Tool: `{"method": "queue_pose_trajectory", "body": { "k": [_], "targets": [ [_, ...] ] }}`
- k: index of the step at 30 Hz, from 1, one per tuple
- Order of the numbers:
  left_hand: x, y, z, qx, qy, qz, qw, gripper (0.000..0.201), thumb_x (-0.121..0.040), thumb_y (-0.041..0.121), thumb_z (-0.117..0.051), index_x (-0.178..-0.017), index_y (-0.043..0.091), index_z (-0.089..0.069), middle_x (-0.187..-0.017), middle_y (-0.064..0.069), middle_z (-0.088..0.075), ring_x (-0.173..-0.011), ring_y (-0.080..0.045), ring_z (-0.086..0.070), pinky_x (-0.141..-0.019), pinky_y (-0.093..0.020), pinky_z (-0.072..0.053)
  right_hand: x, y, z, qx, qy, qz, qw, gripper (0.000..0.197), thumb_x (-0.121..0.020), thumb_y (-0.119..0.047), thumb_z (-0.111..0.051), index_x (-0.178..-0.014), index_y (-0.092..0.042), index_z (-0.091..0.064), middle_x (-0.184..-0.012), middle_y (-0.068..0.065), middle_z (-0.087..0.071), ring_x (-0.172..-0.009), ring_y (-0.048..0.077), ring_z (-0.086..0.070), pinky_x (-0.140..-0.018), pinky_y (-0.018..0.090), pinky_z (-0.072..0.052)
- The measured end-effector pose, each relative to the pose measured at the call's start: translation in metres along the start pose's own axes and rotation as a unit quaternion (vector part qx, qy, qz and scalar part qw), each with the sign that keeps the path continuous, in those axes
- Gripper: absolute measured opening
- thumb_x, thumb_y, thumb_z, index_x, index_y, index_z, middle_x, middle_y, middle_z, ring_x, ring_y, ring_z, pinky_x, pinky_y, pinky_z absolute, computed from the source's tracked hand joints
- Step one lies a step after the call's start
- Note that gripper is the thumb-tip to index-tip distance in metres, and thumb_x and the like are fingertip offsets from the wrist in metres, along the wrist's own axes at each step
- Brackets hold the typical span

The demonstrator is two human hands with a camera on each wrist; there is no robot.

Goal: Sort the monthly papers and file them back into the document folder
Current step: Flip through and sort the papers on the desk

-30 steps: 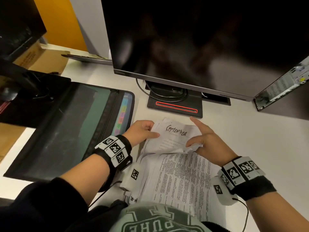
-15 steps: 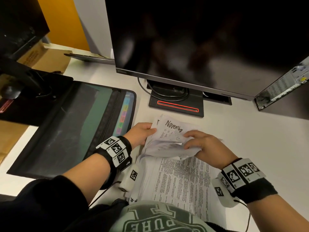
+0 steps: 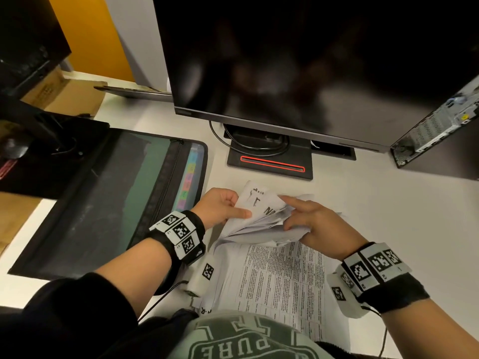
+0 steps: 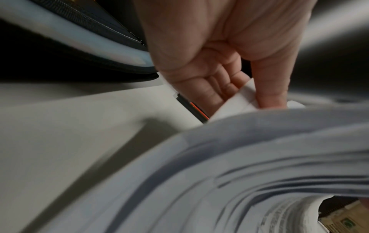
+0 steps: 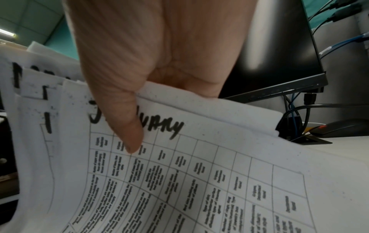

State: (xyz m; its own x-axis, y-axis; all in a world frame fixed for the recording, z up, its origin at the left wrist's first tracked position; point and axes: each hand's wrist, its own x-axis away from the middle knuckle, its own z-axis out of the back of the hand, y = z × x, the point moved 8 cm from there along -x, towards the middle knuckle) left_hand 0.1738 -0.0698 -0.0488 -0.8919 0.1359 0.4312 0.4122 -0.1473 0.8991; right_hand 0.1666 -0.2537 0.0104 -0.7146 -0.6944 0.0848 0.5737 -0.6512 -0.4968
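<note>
White sheets of paper (image 3: pixel 261 216), each headed with a handwritten month, are bent upward in a fanned bundle on the desk (image 3: pixel 375 203), in front of the monitor stand (image 3: pixel 269 161). The left hand (image 3: pixel 220 207) pinches the bundle's left edge, thumb on top and fingers curled beneath. The right hand (image 3: pixel 318 226) pinches its right side, thumb pressed on a sheet that appears to read "January" (image 5: pixel 179 157), forefinger extended across the upper sheets. More printed pages (image 3: pixel 280 281) lie flat below the hands. The document folder (image 3: pixel 108 203) lies open just left of the papers, its coloured tabs (image 3: pixel 189 177) exposed; whether any sheet is already filed inside cannot be told. Sorting appears to be underway, with the ordering unfinished and the filing seemingly all yet to do.
</note>
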Motion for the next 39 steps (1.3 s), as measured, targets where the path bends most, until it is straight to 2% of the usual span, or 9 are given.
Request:
{"method": "queue_pose_trajectory", "body": {
  "k": [7,11,16,21,24,26,28,33,39],
  "targets": [
    [0.001,0.0,0.005,0.027,0.025,-0.014,0.999,0.008,-0.089,0.013,-0.061,-0.092,0.015,-0.054,-0.087,-0.011,-0.063,-0.078,-0.023,-0.061,-0.063,-0.026,-0.05,0.005,0.004,-0.006,0.006,-0.002,-0.012,1.0,0.037,-0.066,0.005,-0.073,-0.089,-0.024,-0.074,-0.129,-0.002,-0.058,-0.112,0.019,-0.055,-0.093,0.027,-0.04],
    [0.006,0.007,0.011,-0.048,0.047,-0.072,0.995,0.08,-0.089,0.002,-0.058,-0.141,0.046,-0.018,-0.113,0.009,-0.053,-0.098,-0.013,-0.063,-0.088,-0.023,-0.05,0.005,0.005,-0.007,-0.005,-0.001,-0.014,1.0,0.035,-0.067,0.004,-0.073,-0.088,-0.023,-0.073,-0.128,0.0,-0.059,-0.111,0.02,-0.057,-0.093,0.026,-0.039],
    [0.016,0.01,-0.006,-0.074,-0.099,-0.117,0.985,0.04,-0.086,0.015,-0.066,-0.117,0.04,-0.06,-0.127,0.005,-0.048,-0.122,-0.005,-0.045,-0.106,-0.025,-0.034,0.005,0.009,-0.008,-0.031,0.004,-0.034,0.999,0.035,-0.067,0.003,-0.073,-0.089,-0.025,-0.073,-0.13,-0.002,-0.057,-0.117,0.018,-0.055,-0.097,0.036,-0.045],
    [0.018,0.002,-0.013,-0.217,-0.134,-0.094,0.962,0.049,-0.09,0.022,-0.061,-0.133,0.038,-0.046,-0.131,0.006,-0.047,-0.128,-0.01,-0.034,-0.114,-0.024,-0.021,0.005,0.01,-0.008,-0.042,-0.005,-0.049,0.998,0.036,-0.069,0.004,-0.071,-0.091,-0.025,-0.073,-0.134,-0.002,-0.053,-0.12,0.018,-0.053,-0.098,0.038,-0.045],
    [0.014,0.009,-0.014,-0.275,-0.101,-0.102,0.95,0.018,-0.096,0.02,-0.051,-0.102,0.018,-0.067,-0.096,0.005,-0.059,-0.09,-0.005,-0.051,-0.087,-0.018,-0.04,0.004,0.01,-0.007,-0.048,-0.023,-0.073,0.996,0.038,-0.07,0.006,-0.068,-0.094,-0.022,-0.073,-0.139,-0.009,-0.044,-0.12,0.014,-0.051,-0.101,0.031,-0.041],
    [0.01,0.013,-0.007,-0.291,-0.048,-0.112,0.949,0.031,-0.096,0.018,-0.052,-0.065,0.013,-0.053,-0.062,0.003,-0.043,-0.056,-0.002,-0.039,-0.058,-0.011,-0.033,0.004,0.008,-0.006,-0.054,-0.029,-0.078,0.995,0.039,-0.069,0.008,-0.067,-0.093,-0.022,-0.073,-0.141,-0.009,-0.041,-0.118,0.012,-0.051,-0.099,0.026,-0.04],
    [0.007,0.016,-0.002,-0.297,-0.012,-0.115,0.948,0.033,-0.093,0.017,-0.057,-0.064,0.001,-0.052,-0.055,0.003,-0.033,-0.047,-0.004,-0.036,-0.05,-0.012,-0.031,0.003,0.005,-0.004,-0.052,-0.031,-0.078,0.995,0.04,-0.068,0.01,-0.066,-0.092,-0.021,-0.073,-0.143,-0.008,-0.04,-0.114,0.01,-0.052,-0.096,0.023,-0.039],
    [0.004,0.013,0.002,-0.207,0.023,-0.085,0.974,0.013,-0.077,0.019,-0.076,-0.084,0.009,-0.072,-0.083,0.013,-0.061,-0.074,0.006,-0.054,-0.077,-0.009,-0.041,0.003,0.001,0.001,-0.043,-0.019,-0.064,0.997,0.04,-0.067,0.012,-0.063,-0.092,-0.017,-0.073,-0.142,-0.016,-0.026,-0.111,0.008,-0.051,-0.095,0.022,-0.04],
    [0.003,0.011,-0.002,-0.186,0.021,-0.074,0.98,0.016,-0.069,0.018,-0.082,-0.068,0.015,-0.067,-0.084,0.014,-0.061,-0.083,-0.003,-0.057,-0.088,-0.019,-0.043,0.0,-0.002,-0.002,-0.019,-0.03,-0.045,0.998,0.032,-0.07,0.005,-0.068,-0.09,-0.02,-0.074,-0.139,-0.007,-0.045,-0.114,0.016,-0.052,-0.097,0.031,-0.043]
  ]
}}
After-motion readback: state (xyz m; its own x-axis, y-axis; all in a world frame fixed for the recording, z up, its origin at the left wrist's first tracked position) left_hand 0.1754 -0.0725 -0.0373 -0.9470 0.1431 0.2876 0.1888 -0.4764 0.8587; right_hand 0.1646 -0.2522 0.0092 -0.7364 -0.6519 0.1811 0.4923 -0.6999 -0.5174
